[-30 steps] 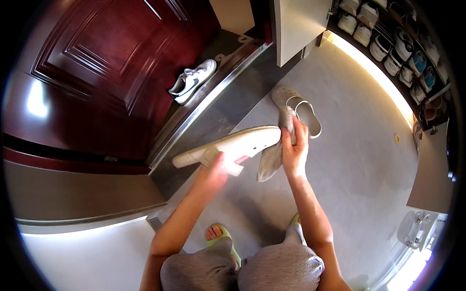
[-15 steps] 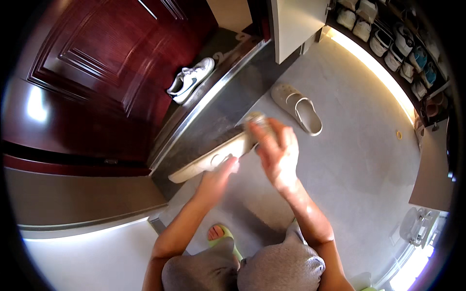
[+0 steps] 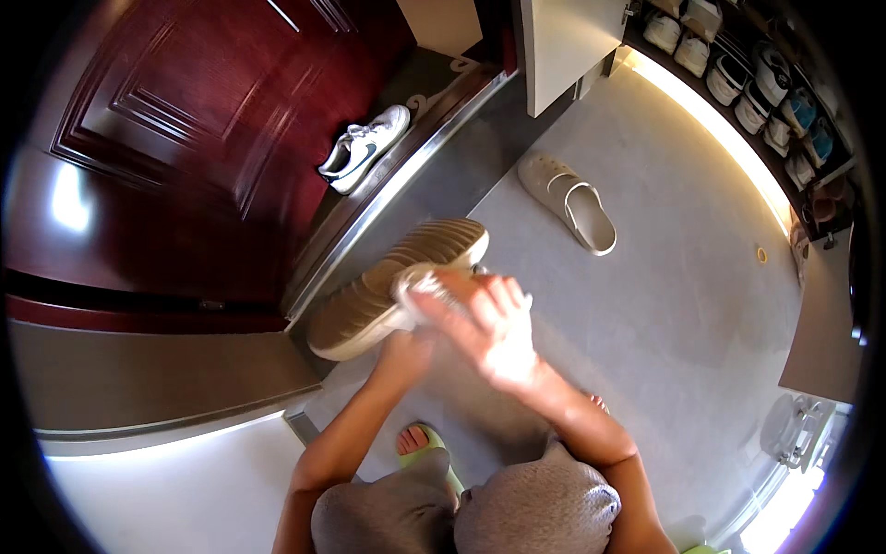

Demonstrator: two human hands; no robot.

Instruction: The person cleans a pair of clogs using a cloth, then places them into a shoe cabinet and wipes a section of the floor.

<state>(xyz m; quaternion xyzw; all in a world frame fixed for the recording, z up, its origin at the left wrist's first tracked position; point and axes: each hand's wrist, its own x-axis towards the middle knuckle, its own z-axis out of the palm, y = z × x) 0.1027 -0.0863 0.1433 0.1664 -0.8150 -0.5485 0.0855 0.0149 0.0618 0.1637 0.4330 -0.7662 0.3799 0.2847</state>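
A cream clog (image 3: 420, 247) is tilted so that its ridged, brownish sole faces up toward me. My left hand (image 3: 406, 358) is closed on the clog's near side, its fingers partly hidden behind the shoe and my other hand. Against the middle of the sole, my right hand (image 3: 489, 337) presses a crumpled pale wipe (image 3: 420, 284), blurred by motion. The matching clog (image 3: 568, 203) rests upright on the grey floor, beyond my right hand.
On the door sill to the left stands a white sneaker (image 3: 367, 148) beside a dark red door (image 3: 185, 138). Shelves of shoes (image 3: 752, 83) line the far right. A small yellow ring (image 3: 761, 254) lies on the floor. My foot wears a green slipper (image 3: 423, 443).
The held clog has rolled from edge-on to show its sole. My right hand has moved left and nearer, from the clog's far end to mid-sole, with the wipe.
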